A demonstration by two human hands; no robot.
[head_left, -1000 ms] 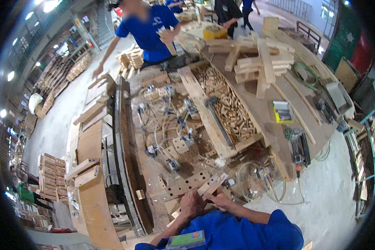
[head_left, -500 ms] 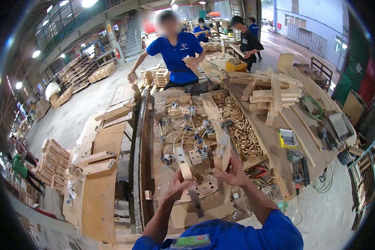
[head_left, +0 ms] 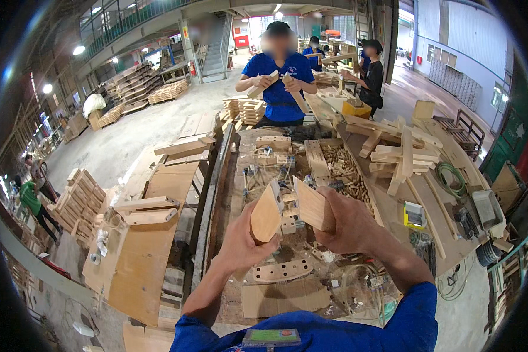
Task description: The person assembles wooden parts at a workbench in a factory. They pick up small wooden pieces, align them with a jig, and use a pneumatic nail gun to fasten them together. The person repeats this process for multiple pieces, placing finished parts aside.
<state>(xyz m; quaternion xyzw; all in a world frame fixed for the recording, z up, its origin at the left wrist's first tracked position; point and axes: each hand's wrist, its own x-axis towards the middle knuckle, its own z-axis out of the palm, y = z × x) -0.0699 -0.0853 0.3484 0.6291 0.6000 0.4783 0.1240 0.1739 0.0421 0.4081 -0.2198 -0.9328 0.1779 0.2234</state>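
My left hand (head_left: 239, 236) is closed round a pale wooden piece (head_left: 267, 216) with a slanted cut end. Facing it is a second wooden piece (head_left: 314, 204), gripped by my right hand (head_left: 351, 224). The two are raised over the workbench, with a narrow gap between them. Short peg-like wooden bits (head_left: 288, 202) show in that gap; whether they join the pieces I cannot tell. Below my hands lie a curved wooden board (head_left: 283, 270) with several dark holes and a cardboard sheet (head_left: 287, 297). Beyond the pieces stands a fixture with clear tubes (head_left: 267, 170).
A compartment of wooden dowels (head_left: 340, 159) lies beyond my right hand. Stacked wooden bars (head_left: 402, 154) and a coiled green hose (head_left: 450, 179) cover the right-hand table. More bars (head_left: 149, 210) rest on the left table. Across the bench a co-worker (head_left: 278, 79) holds two wooden pieces.
Both hands have risen and drawn together, bringing the wooden pieces face to face. The view has shifted slightly. The co-worker opposite has brought both hands together in front of the chest.
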